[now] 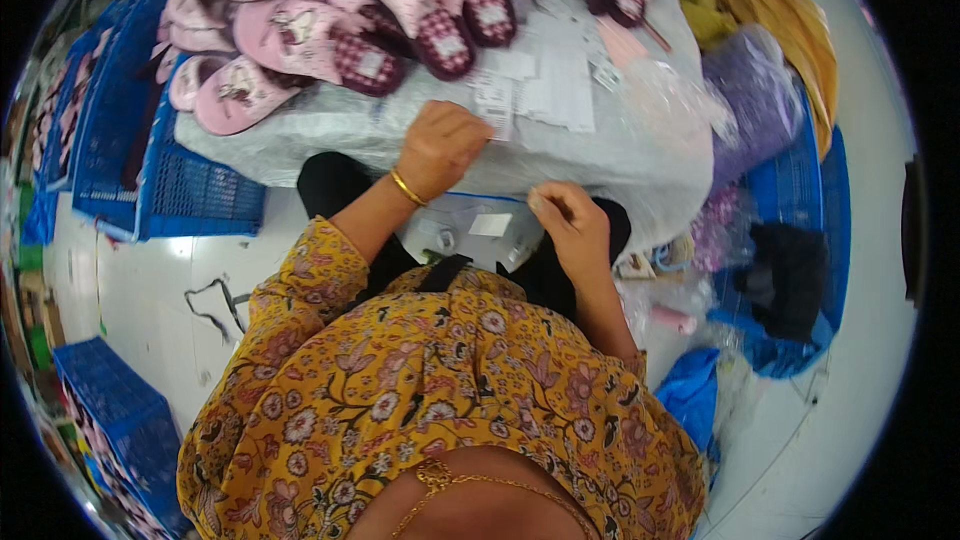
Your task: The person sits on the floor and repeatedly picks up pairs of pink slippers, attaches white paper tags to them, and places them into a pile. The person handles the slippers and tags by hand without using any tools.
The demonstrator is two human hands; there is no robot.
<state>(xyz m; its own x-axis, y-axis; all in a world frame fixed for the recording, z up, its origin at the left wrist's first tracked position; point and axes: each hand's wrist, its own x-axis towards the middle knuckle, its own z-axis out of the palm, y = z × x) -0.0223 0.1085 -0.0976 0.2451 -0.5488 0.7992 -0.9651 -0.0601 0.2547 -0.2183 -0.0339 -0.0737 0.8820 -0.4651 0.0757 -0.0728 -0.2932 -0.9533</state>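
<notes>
My left hand [445,148], with a gold bangle at the wrist, is closed at the near edge of the covered work surface [350,140]. Its fingertips meet the corner of a printed paper label [493,108]; whether they grip it is hidden. Lower and to the right, my right hand [574,225] pinches thumb against fingers above my lap, and anything between them is too small to make out. Pink slippers [285,35] with dark checked insoles lie piled beyond my hands. Several white label sheets [560,85] rest just past my left hand.
Blue plastic crates [200,205] stand at the left, another blue crate [120,420] lower left. Clear plastic bags [665,100] lie on the surface's right side. A blue basket [785,190] at the right holds purple wrapped bundles and dark cloth [785,280]. A black strap [210,310] lies on the floor.
</notes>
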